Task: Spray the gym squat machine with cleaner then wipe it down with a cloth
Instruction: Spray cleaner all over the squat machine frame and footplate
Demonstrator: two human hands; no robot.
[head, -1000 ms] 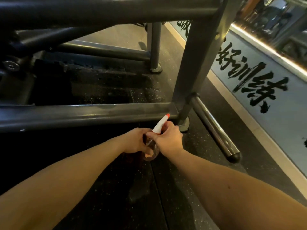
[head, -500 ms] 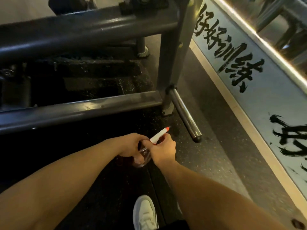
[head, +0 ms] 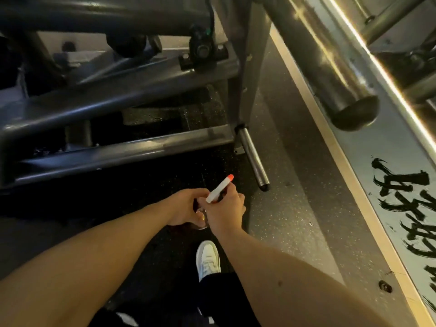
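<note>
Jutting steel peg just beyond spray bottle

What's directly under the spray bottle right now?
Dark speckled rubber floor; a white sneaker sits nearer the camera. The left hand and right hand wrap the spray bottle, hiding most of its clear body.

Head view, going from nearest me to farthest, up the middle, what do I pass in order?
shoe → spray bottle → lower frame bar → upper frame bar
</note>
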